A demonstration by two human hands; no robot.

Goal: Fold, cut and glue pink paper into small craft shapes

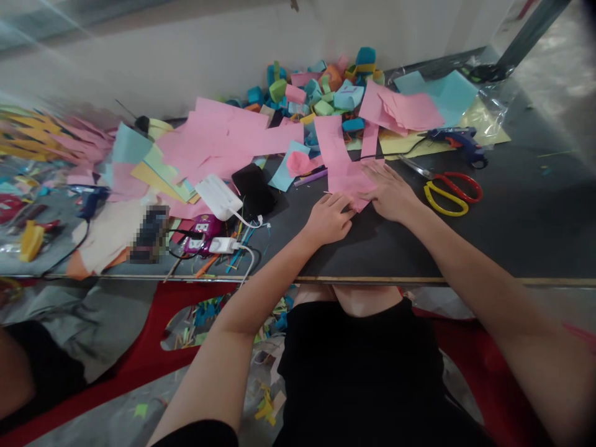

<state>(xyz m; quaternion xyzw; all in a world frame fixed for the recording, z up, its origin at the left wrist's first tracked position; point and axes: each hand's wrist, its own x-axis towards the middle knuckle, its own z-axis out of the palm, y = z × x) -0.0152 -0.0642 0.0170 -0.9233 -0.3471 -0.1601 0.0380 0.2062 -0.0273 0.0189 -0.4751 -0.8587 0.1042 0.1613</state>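
Note:
A sheet of pink paper [339,158] with an irregular outline lies on the dark table in front of me. At its near edge, my left hand [328,218] is closed, its curled fingers pinching the paper. My right hand [392,191] lies on the sheet's right part with fingers stretched out, pressing it down. Beyond my left hand are a rolled pink paper piece [298,163], a light blue paper piece [284,177] and a purple stick [311,178]. Right of my right hand rest scissors [449,192] with one red and one yellow handle loop.
A blue glue gun [459,138] lies at the back right, another glue gun [88,200] at the left. Folded paper pieces [321,90] are heaped against the wall. A white power bank [218,196] and a purple power strip [203,231] with cables sit left. Someone sits at far left.

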